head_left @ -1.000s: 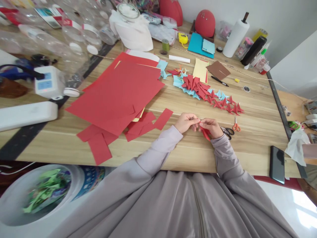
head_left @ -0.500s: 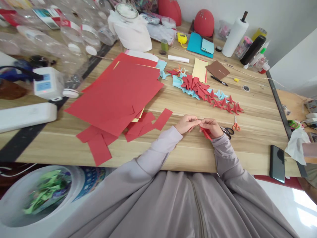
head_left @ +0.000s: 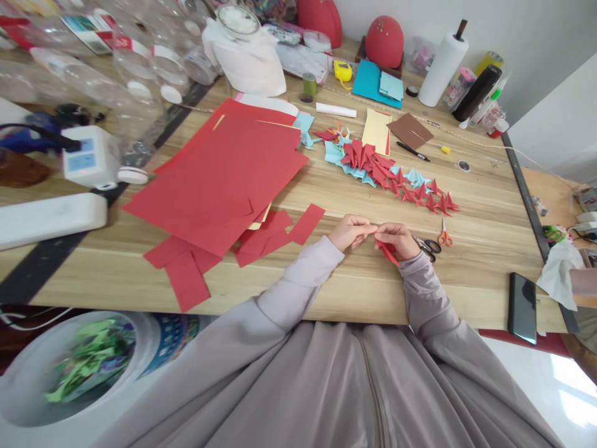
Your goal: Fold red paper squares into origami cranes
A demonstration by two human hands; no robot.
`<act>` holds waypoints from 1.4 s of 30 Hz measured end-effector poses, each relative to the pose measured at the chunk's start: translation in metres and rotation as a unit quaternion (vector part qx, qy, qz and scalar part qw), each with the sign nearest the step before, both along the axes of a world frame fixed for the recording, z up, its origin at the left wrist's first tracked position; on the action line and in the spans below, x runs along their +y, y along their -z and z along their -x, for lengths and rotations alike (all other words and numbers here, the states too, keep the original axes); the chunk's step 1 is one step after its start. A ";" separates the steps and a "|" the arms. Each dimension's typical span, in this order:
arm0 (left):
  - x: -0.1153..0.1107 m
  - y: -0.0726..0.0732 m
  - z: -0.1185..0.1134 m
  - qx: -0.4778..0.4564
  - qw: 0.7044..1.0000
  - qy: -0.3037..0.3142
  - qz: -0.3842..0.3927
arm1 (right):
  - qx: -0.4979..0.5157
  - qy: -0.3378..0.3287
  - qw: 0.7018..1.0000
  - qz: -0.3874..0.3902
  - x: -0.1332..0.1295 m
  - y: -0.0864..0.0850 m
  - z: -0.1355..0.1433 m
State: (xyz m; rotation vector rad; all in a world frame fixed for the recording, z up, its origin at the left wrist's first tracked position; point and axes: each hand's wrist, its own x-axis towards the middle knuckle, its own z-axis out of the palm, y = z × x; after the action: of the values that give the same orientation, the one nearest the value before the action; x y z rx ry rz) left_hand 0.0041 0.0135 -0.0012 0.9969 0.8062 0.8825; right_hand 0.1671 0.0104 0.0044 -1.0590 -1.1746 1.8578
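Near the front of the wooden table, my left hand and my right hand meet at the fingertips. Both pinch a small folded piece of red paper, which is mostly hidden by the right fingers and hangs below them. To the left lie cut red paper rectangles and a stack of large red sheets. Beyond my hands runs a row of folded red and light blue paper pieces. Black-handled scissors lie partly behind my right hand, beside small orange-handled scissors.
A black phone lies at the right front edge. Several plastic bottles crowd the back left. A bin with green scraps stands below the left edge. Another person's arm shows at far right. A black pen lies farther back.
My fingertips have shifted very slightly to the left with the red paper between them. Everything else on the table stays in place.
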 end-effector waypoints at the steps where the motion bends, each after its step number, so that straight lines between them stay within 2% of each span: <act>1: 0.000 0.000 0.000 -0.005 1.000 0.000 0.005 | -0.001 0.001 1.000 0.000 0.000 0.000 0.000; 9: 0.000 0.000 0.001 -0.033 0.999 0.028 0.024 | 0.006 -0.002 1.000 0.003 0.000 -0.002 0.001; 20: -0.001 -0.003 0.008 -0.030 0.998 0.056 -0.029 | 0.000 -0.017 1.000 0.014 0.002 -0.003 -0.005; 27: 0.000 -0.003 0.006 0.015 0.996 0.025 -0.079 | -0.005 -0.006 1.000 0.015 0.001 -0.005 -0.004; 33: -0.002 -0.004 0.003 0.113 0.985 0.026 -0.126 | -0.009 -0.010 1.000 0.009 0.000 -0.007 -0.003; 38: -0.001 -0.003 0.005 0.109 0.985 0.031 -0.128 | -0.014 -0.003 1.000 -0.002 -0.001 -0.004 0.000; 42: 0.000 -0.005 0.007 0.116 0.981 0.030 -0.154 | -0.032 0.010 0.998 -0.049 -0.001 -0.003 -0.001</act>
State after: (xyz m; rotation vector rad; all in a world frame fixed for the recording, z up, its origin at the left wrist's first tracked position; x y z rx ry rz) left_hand -0.0029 0.0135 0.0036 1.4102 0.8453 0.8649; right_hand 0.1678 0.0092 0.0077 -1.0775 -1.2737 1.7454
